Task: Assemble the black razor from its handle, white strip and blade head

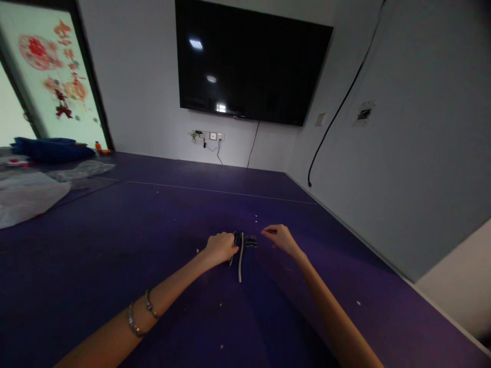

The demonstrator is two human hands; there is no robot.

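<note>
Forearms (95,337) lie nearest, the left wearing bracelets (132,322). Left hand (220,249): fingers closed on a dark piece (234,239) (mostly hidden). Just right on the purple table (153,286) lie a grey strip (241,260), then a dark block (250,242). Right hand (282,237) farther right: fingertips narrow; whether holding anything, cannot tell. Judged step: steadying the piece; next move calls for fine fingertip control.

The left forearm (178,281) and right forearm (326,294) are bare and slender, as are the left hand (221,247) and right hand (282,239). Two silver-grey bangles ring the left forearm: a thin far bangle (149,302) and a broader near bangle (132,323), perhaps textured, though blur leaves that unsure.
</note>
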